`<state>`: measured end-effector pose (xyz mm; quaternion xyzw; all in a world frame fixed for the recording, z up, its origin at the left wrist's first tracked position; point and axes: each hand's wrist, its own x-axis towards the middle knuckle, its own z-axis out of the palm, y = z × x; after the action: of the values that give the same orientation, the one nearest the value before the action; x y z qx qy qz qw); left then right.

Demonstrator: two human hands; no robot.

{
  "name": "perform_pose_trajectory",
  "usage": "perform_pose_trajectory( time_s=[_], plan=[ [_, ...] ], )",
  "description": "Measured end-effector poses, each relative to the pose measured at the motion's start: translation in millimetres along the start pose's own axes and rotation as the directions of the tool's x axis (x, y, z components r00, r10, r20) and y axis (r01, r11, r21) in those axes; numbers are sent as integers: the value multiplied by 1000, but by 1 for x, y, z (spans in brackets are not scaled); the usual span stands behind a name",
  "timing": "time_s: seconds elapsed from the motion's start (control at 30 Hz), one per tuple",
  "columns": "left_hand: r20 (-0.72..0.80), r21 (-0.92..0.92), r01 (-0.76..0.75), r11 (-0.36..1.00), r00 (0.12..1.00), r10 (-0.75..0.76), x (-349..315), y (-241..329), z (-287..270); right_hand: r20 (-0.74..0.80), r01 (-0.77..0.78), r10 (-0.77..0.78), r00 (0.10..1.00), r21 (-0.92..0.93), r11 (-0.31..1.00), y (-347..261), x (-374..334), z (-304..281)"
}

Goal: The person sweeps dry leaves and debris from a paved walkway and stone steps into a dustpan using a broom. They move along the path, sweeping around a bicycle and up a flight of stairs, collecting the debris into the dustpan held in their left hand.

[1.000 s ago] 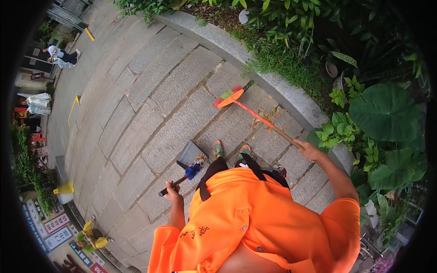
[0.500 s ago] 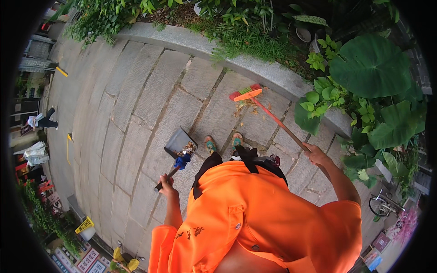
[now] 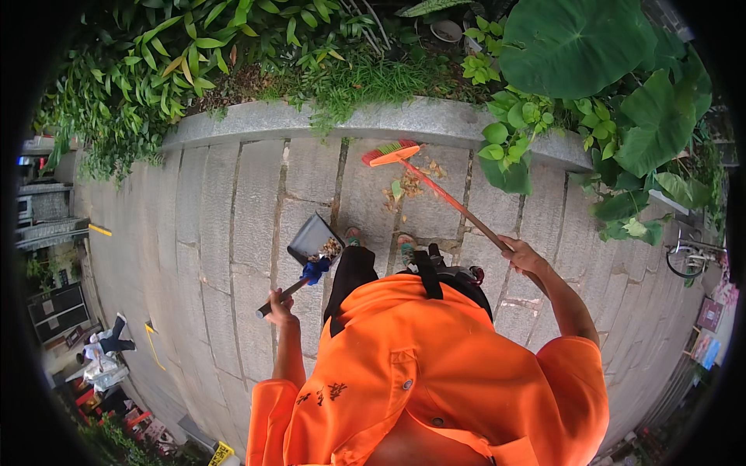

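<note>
Broom [image 3: 447,196]: slants forward-left from the right hand [image 3: 523,256], its head near the stone curb [image 3: 264,123].
Dustpan [image 3: 308,233]: ahead and slightly right of the left hand [image 3: 280,309], holding debris [image 3: 329,248].
Right hand: wrapped round the broom's handle.
Left hand: wrapped round the dustpan's handle.

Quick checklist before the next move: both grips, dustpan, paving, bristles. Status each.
1. Right hand gripping the long, orange-brown broom handle: ok.
2. Left hand gripping the dark, rod-shaped dustpan handle: ok.
3. Litter inside the grey, shallow, open-topped dustpan: ok, heaped toward its handle side.
4. Grey stone paving near the broom free of leaves: not ok, loose yellow-brown leaves lie there.
5. Red-and-green bristles touching the paving: cannot tell.
</note>
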<state>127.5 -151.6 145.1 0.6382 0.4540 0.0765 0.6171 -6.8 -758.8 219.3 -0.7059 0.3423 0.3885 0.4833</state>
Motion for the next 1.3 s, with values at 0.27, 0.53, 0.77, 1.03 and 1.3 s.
perform_pose_trajectory(
  time_s=[0.27, 0.53, 0.77, 1.03, 1.3],
  plan=[
    [276, 12, -10, 1000, 961, 6, 85, 25, 75, -38, -187, 200, 979, 226, 956, -24, -89, 67],
    [590, 312, -230, 922, 807, 2, 160, 58, 150, -260, -153, 261, 930, 373, 915, -73, -85, 130],
    [855, 309, -519, 797, 518, 6, 188, 90, 188, -243, -112, 329, 912, 626, 771, -91, -45, 228],
    [992, 56, -773, 632, 113, 50, 191, 99, 222, -165, -8, 371, 914, 906, 423, -101, -105, 321],
    [980, 26, -756, 654, -109, -166, 143, 113, 259, -410, 136, 375, 831, 804, 579, -89, -84, 355]
  ],
)
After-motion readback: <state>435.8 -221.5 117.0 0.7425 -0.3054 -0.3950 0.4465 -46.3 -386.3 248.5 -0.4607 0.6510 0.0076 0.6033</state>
